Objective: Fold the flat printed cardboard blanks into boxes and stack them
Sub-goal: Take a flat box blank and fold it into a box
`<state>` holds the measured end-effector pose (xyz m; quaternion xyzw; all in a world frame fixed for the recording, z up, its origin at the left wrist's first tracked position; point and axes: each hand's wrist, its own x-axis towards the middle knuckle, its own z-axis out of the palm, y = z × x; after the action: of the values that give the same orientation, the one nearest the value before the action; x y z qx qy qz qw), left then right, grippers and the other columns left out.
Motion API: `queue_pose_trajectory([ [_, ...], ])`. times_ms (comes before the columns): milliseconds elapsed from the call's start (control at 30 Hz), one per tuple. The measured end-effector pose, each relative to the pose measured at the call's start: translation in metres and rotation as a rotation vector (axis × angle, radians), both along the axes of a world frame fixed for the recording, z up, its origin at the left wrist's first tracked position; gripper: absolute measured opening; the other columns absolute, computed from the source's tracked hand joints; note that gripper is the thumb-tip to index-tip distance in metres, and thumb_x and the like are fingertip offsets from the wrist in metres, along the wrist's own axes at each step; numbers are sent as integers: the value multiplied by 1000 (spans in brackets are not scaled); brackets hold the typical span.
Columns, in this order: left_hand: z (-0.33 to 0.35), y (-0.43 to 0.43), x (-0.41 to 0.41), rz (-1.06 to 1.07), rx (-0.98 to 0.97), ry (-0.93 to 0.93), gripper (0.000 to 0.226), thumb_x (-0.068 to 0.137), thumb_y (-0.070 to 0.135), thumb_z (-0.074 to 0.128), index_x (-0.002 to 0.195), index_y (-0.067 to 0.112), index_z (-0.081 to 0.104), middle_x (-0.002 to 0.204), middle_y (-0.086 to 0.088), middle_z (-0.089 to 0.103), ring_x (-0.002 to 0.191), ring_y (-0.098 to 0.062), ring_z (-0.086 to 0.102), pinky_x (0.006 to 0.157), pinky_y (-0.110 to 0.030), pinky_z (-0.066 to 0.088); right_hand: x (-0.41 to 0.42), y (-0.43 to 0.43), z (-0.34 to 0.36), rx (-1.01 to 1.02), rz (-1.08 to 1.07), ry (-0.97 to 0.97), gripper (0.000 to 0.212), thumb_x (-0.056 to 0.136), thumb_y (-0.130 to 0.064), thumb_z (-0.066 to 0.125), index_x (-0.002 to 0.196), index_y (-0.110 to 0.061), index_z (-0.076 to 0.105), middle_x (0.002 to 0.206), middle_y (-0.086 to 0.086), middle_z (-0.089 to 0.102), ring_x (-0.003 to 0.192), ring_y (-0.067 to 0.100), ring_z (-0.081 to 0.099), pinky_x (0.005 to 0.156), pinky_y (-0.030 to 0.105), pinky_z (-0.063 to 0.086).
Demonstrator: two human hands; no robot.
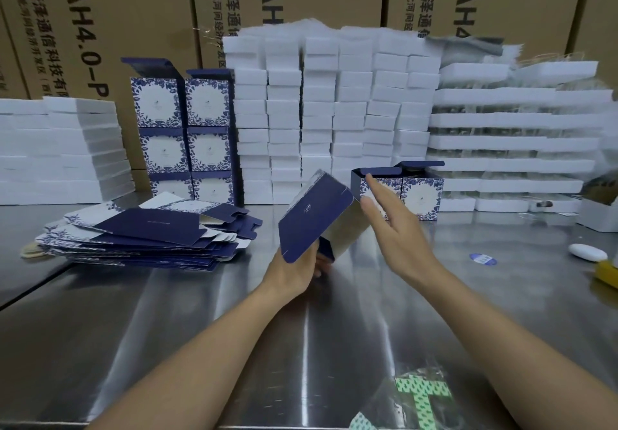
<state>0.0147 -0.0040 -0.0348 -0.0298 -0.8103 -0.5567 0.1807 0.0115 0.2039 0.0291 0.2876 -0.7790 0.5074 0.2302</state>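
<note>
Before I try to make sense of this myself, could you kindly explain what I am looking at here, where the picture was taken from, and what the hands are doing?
There is no machine here: this is a single picture from a camera worn on a person's head, looking down at their own two bare arms over a shiny metal table.

The left hand grips a half-folded blue box by its lower end, tilted in the air. The right hand is open beside it, fingers straight, holding nothing.

To the left lies a pile of flat blanks, still unfolded. Behind it stand finished boxes stacked in two columns, and two more finished boxes sit behind the right hand. White foam blocks and big brown cartons fill the back.
</note>
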Motion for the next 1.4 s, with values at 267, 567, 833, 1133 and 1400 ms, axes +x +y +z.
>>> queue_pose_trajectory([
  [267,4,-1,6,13,-214,-90,67,95,67,31,78,21,77,75,7,79,73,-18,76,92,-48,58,-6,3,-2,-29,69,-55,44,109,-52,47,142,-28,65,139,-20,66,131,-4,55,114,31,42],
  [567,42,14,27,-111,107,-417,124,83,96,3,112,0,76,80,-9,81,62,-12,75,53,-22,48,-13,3,-4,-113,70,-123,40,100,-57,57,128,-33,71,127,-18,67,119,-8,57,104,24,43],
  [833,43,0,23,-156,59,-516,146,49,113,-6,106,12,82,99,-8,83,94,-20,80,76,-32,40,-20,2,-11,26,-36,-66,43,87,-48,81,124,-42,59,125,-18,59,113,-6,57,90,17,44],
  [1133,18,-11,22,345,-771,97,80,83,89,30,62,18,62,59,1,64,68,-27,66,57,-34,51,-23,8,-20,203,-150,-86,25,85,-47,67,92,-26,56,81,-9,61,74,21,55,65,38,45],
  [1400,34,-12,31,548,-741,313,62,91,80,33,66,26,50,61,9,56,65,-19,57,52,-32,29,-21,10,-12,237,-84,-410,32,99,-19,55,68,-8,52,52,3,54,38,12,50,45,23,41],
])
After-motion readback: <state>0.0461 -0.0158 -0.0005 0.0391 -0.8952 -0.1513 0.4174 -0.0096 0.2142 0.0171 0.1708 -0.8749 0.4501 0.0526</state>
